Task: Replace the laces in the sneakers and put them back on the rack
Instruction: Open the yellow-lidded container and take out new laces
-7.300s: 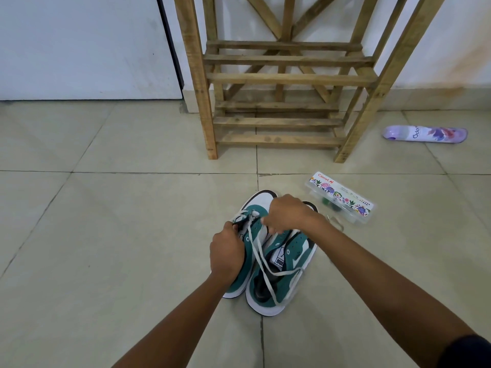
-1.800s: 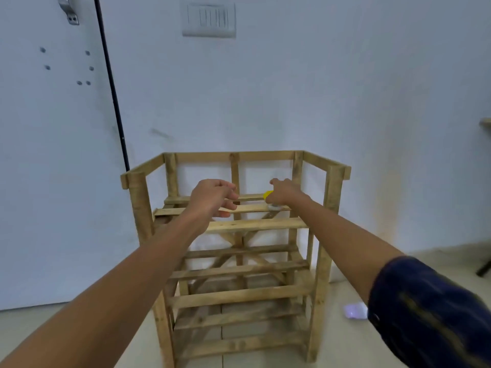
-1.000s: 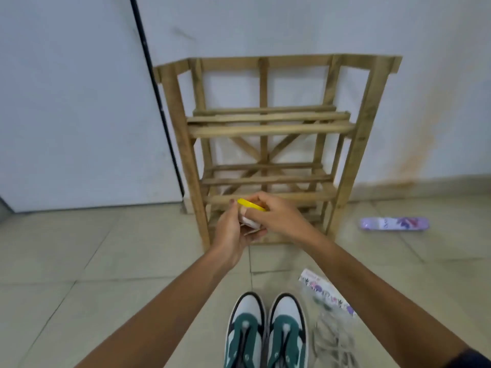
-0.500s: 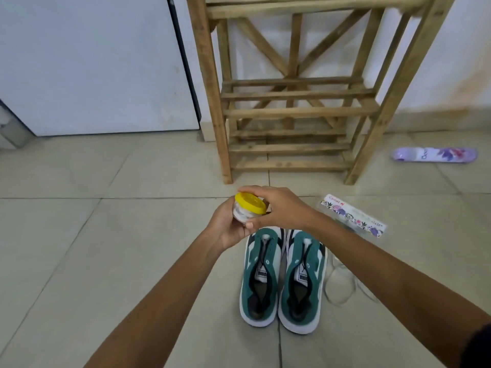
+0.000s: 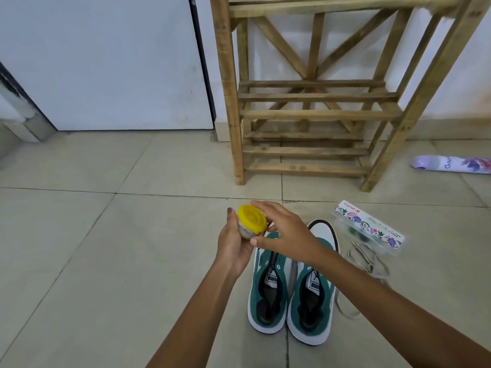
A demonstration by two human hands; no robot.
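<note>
Two green-and-white sneakers (image 5: 291, 293) side by side on the tiled floor (image 5: 106, 261), toes toward the wooden rack (image 5: 313, 102), no laces in the eyelets; loose pale laces (image 5: 368, 261) lie just right of them, next to a clear plastic case (image 5: 369, 227). Above the toes, left hand (image 5: 233, 245) cups a small jar (image 5: 245, 231); right hand (image 5: 284, 232) has fingertips on its yellow lid (image 5: 252, 218), fingers mostly extended. Purple spray can (image 5: 451, 163) lies beside the rack's right leg.

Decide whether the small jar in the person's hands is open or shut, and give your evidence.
Shut. The yellow lid sits on the jar, which the left hand holds; the right hand has its fingers at the lid.
</note>
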